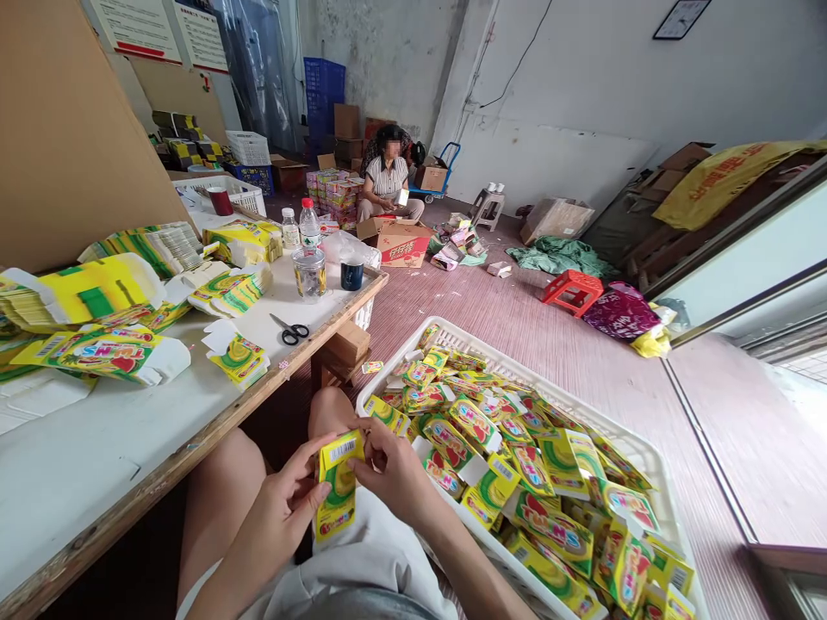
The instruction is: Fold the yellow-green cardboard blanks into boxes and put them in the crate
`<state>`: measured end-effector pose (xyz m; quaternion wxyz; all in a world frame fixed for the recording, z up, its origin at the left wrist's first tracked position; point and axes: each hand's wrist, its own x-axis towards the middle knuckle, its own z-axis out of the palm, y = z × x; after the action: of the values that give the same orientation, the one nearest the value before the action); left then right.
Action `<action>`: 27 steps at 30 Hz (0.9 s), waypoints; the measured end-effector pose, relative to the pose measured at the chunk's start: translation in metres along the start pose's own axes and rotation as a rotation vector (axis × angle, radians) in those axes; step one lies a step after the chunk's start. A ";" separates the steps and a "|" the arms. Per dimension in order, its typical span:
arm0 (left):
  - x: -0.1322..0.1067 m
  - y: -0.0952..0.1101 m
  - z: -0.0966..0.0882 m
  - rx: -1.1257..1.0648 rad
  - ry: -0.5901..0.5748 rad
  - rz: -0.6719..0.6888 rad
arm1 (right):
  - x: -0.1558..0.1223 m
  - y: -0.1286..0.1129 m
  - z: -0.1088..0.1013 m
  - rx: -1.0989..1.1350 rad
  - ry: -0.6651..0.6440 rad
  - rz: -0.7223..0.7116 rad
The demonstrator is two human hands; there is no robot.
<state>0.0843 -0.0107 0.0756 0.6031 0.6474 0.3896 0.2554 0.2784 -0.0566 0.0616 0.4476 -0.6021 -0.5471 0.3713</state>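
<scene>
A small yellow-and-green cardboard box [337,491] stands upright above my lap, its barcode end toward the top. My left hand [290,491] grips it from the left side, thumb on the front. At the upper right edge of the box, the fingers of my right hand [388,461] pinch it. To the right, a white plastic basket [672,482] holds many similar boxes [491,491] in a loose heap. Flat and part-folded cartons [113,353] lie in stacks on the table to the left, with one part-folded carton [238,355] near its edge.
The white table [187,448] has a wooden edge. Black scissors [289,331], a clear jar [310,274], a dark mug [351,275] and two bottles [310,226] stand or lie there. Farther off, a person [388,181] sits behind an open carton [404,243]. A red stool [572,291] is on the floor.
</scene>
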 end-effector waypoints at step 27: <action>0.009 -0.031 0.011 -0.113 0.050 0.007 | -0.011 -0.001 0.004 0.057 0.085 -0.018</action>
<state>0.0922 -0.0106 0.0418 0.6280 0.6072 0.3873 0.2949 0.2732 -0.0666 0.0614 0.4907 -0.5995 -0.5221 0.3566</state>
